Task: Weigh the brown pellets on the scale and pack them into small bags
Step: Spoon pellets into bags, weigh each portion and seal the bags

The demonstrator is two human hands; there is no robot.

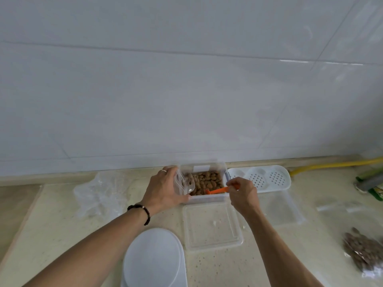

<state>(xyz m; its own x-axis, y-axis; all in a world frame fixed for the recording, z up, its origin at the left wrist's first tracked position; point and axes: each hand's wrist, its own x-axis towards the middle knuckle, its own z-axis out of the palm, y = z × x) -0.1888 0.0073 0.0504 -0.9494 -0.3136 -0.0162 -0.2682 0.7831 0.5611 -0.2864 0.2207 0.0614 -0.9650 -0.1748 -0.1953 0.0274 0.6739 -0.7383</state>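
A clear plastic box (204, 199) holds brown pellets (207, 180) near the back of the counter. My left hand (163, 190) grips a small clear zip bag (183, 184) at the box's left edge, its mouth toward the pellets. My right hand (242, 192) pinches the handle of an orange scoop (217, 191), whose tip lies in the pellets. A white round scale (153, 259) sits at the front. A filled bag of pellets (361, 251) lies at the far right.
The box's clear lid (213, 226) lies just in front of it. A white perforated tray (267, 178) stands to the right, a clear tray (284, 208) below it. Crumpled clear plastic (99, 195) lies left. Empty bags (342, 208) and a yellow hose (331, 164) are at the right.
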